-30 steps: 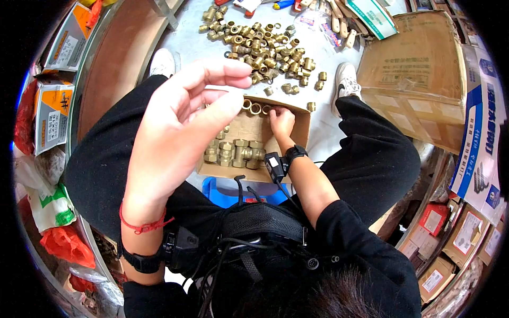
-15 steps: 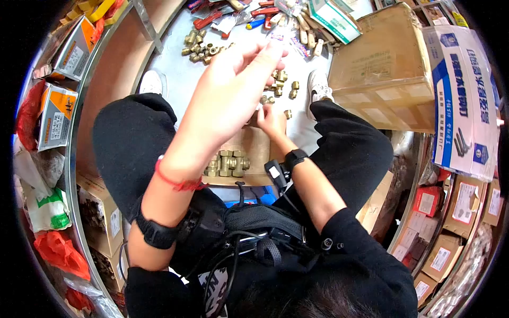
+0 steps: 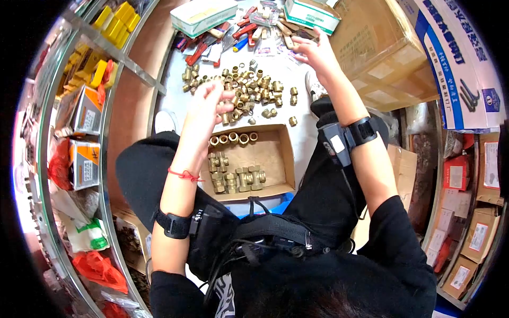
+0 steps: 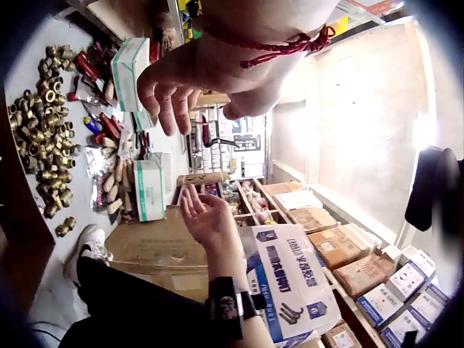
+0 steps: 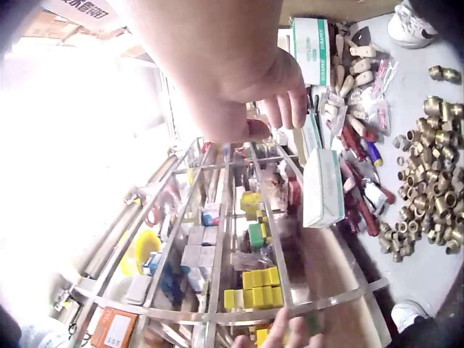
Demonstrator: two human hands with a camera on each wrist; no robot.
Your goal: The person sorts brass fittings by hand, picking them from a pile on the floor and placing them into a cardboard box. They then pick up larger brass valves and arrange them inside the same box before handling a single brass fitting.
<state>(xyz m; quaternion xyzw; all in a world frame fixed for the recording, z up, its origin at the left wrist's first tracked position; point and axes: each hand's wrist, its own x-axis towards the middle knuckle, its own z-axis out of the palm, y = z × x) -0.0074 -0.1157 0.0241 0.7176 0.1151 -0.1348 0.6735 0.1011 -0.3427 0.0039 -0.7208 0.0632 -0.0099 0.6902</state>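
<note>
My left hand (image 3: 208, 106) hangs in the air over the near left side of a pile of brass pipe fittings (image 3: 260, 87), fingers loosely bent and nothing between them. Raised farther right, my right hand (image 3: 318, 55) is spread with bare fingers; in the left wrist view this right hand (image 4: 210, 217) shows its empty palm. Between the legs lies an open cardboard box (image 3: 281, 159). Along its far wall runs a row of fittings standing on end (image 3: 233, 138), and thicker tee-shaped fittings (image 3: 244, 177) fill its near left part.
Behind the pile lie scrapers with red and wooden handles (image 3: 246, 32), beside green-and-white boxes (image 3: 204, 16). A large carton (image 3: 382, 53) stands at the right. Shelves with yellow boxes (image 3: 116, 24) line the left, and a white shoe (image 3: 166, 122) is beside the box.
My right hand has left the far side of the cardboard box and risen forward and right, empty. The left hand has drawn back and lowered, uncovering the pile. The view has shifted.
</note>
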